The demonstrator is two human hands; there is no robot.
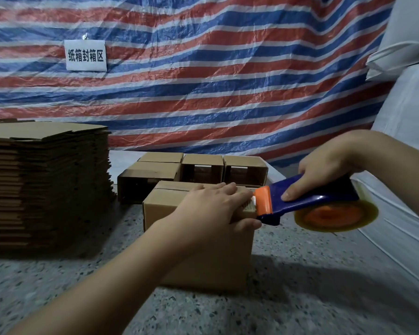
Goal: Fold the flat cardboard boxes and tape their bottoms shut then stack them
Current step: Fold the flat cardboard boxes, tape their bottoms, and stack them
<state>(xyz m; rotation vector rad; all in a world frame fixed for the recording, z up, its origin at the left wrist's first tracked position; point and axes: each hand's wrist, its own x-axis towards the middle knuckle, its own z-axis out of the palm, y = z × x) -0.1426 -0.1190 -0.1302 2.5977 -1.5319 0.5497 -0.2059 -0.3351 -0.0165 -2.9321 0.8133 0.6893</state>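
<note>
A folded cardboard box [203, 257] stands on the speckled floor in front of me, flaps closed on top. My left hand [213, 209] lies flat over its top right corner, fingers straight, thumb down the side. My right hand [324, 172] grips the blue handle of a tape dispenser [310, 201] with an orange blade guard and a yellowish tape roll. The dispenser's orange end touches the box's right top edge beside my left fingertips.
A tall stack of flat cardboard blanks [46, 187] sits at the left. Several folded boxes [201, 169] lie on their sides behind the box. A striped tarp [228, 81] hangs behind, with a white sign [85, 55]. White sacks [406, 131] stand at right.
</note>
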